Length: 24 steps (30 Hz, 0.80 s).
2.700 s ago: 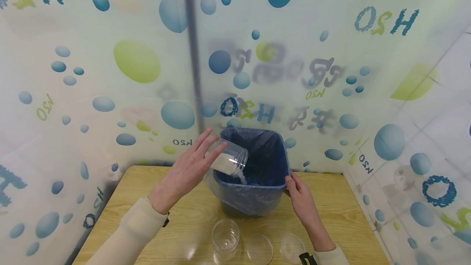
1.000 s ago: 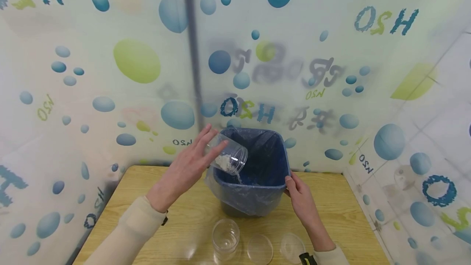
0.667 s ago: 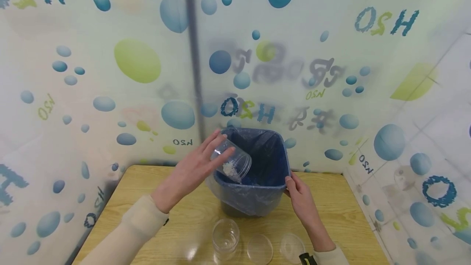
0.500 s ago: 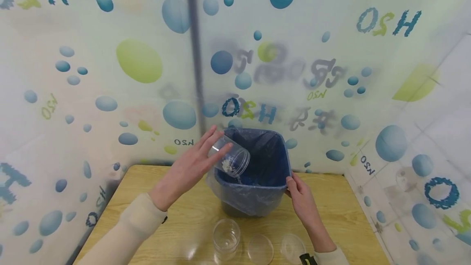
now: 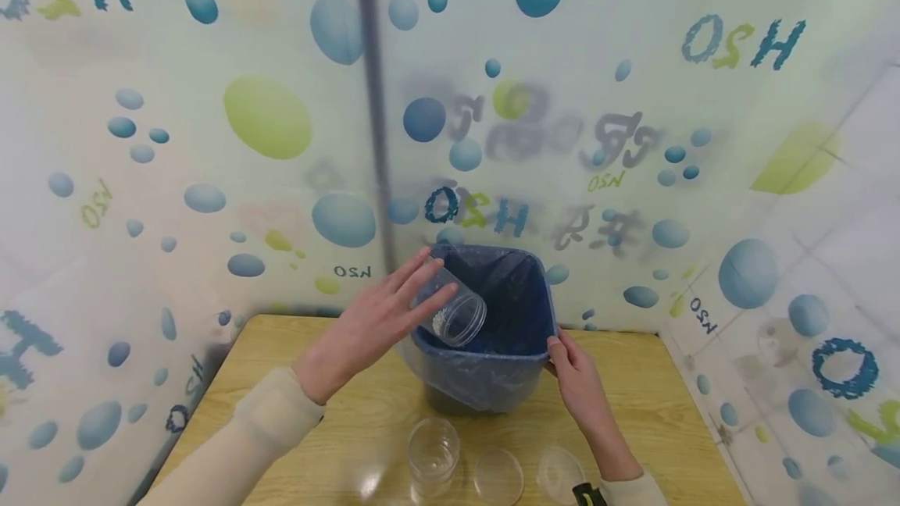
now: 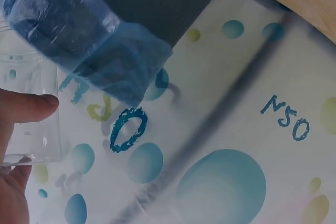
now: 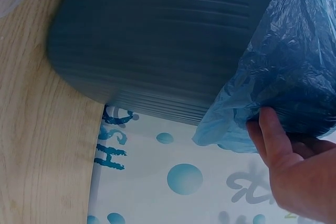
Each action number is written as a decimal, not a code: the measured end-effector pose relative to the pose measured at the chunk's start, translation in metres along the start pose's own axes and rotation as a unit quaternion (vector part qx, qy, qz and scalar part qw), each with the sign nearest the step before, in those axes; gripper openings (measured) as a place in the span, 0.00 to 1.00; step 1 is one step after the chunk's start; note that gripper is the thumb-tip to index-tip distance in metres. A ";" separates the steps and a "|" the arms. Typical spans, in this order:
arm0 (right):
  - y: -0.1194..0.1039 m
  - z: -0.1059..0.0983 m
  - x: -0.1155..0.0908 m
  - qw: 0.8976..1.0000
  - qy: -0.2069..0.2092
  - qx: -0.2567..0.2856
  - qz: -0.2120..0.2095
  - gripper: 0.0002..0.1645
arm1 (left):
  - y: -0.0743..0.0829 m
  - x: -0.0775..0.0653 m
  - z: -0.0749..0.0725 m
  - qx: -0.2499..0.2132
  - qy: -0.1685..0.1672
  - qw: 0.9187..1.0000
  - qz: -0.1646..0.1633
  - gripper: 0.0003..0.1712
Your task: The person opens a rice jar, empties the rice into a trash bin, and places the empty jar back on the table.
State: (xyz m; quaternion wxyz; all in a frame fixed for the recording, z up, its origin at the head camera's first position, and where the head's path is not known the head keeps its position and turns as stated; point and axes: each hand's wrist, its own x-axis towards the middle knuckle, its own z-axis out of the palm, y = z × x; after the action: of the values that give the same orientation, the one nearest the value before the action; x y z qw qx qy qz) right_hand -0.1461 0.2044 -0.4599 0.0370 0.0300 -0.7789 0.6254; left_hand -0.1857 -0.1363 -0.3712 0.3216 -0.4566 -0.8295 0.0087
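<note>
A clear plastic jar [image 5: 460,317] lies tipped over the near left rim of a blue trash bin [image 5: 516,358], its mouth facing down into the bin. A little white grainy stuff [image 5: 440,323] clings near the jar's mouth. My left hand [image 5: 383,317] grips the jar from the left; in the left wrist view, the thumb [image 6: 37,107] lies along its side. With the right hand [image 5: 578,381] I hold the bin's right rim. In the right wrist view, those fingers [image 7: 273,132] press on the blue plastic liner [image 7: 299,61] folded over the rim.
A second clear jar [image 5: 433,451] stands upright on the wooden table [image 5: 351,412] in front of the bin. Two round clear lids [image 5: 498,476] lie flat beside it. Behind the table hangs a patterned curtain [image 5: 267,115], with more of it along both sides.
White grains have poured from the jar into the bin, leaving only a small amount inside. The left hand has shifted slightly right, tipping the jar further. The right hand stays on the rim.
</note>
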 end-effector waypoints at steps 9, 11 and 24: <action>-0.005 0.001 0.001 1.000 -0.007 0.006 0.006 0.33 | 0.003 0.004 -0.001 0.024 -0.005 1.000 -0.013 0.53; -0.005 0.001 0.000 1.000 -0.011 0.008 0.005 0.33 | 0.004 0.003 0.000 0.025 0.000 0.999 -0.020 0.53; -0.002 0.000 -0.002 1.000 -0.013 0.009 0.003 0.32 | 0.008 0.001 0.007 0.022 0.014 1.000 -0.001 0.53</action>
State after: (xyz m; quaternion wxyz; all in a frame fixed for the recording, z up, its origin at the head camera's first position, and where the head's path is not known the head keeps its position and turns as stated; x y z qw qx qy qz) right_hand -0.1439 0.2042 -0.4581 0.0249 0.0364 -0.7738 0.6319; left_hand -0.1842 -0.1289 -0.3787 0.3429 -0.4489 -0.8249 0.0207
